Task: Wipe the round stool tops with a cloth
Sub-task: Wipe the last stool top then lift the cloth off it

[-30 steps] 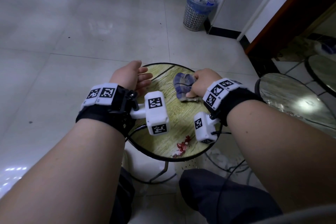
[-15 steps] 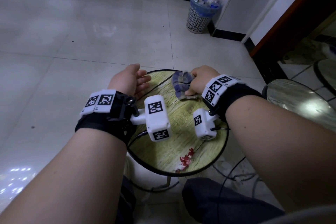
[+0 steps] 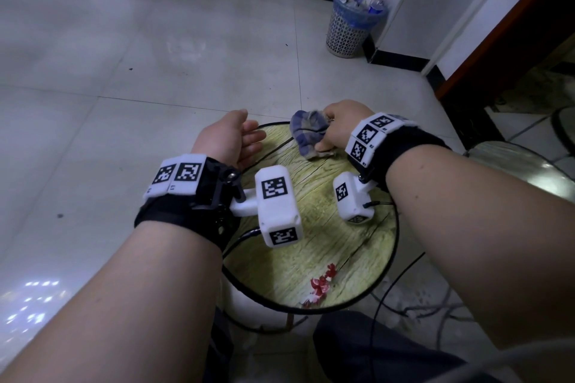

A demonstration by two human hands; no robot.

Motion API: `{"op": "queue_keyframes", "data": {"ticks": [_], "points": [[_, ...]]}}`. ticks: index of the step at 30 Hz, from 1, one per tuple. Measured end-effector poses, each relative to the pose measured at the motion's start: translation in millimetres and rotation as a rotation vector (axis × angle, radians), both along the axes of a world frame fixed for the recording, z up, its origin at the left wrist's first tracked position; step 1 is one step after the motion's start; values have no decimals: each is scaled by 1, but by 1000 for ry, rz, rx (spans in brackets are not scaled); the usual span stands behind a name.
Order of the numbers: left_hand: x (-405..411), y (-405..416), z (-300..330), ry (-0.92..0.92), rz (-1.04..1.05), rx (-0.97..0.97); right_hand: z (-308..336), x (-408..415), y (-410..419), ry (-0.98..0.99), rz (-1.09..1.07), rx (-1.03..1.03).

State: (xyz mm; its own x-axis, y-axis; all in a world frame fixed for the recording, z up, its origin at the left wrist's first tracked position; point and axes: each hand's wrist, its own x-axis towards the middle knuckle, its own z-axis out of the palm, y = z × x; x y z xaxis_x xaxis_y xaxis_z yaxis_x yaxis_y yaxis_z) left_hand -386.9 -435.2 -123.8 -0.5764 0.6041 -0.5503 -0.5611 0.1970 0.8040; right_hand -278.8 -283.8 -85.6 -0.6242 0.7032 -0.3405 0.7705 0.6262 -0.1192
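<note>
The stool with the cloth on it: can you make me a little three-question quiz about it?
1. True or false: the left hand holds the cloth.
2. Where on the stool top is the cloth? A near edge, B far edge, C middle.
3. Fill in: the red flower print lies near the stool's ____ edge.

Key: 1 false, the right hand grips it; 2 B; 3 near.
</note>
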Motion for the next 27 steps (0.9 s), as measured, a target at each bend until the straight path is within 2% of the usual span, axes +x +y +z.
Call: {"op": "queue_keyframes", "data": {"ticks": [11,27], "points": [[4,4,1,3,-22,-12,6,16,11,-45,0,53],[20,11,5,12,-75,-18,3,53,-11,-31,-105,1]]}}
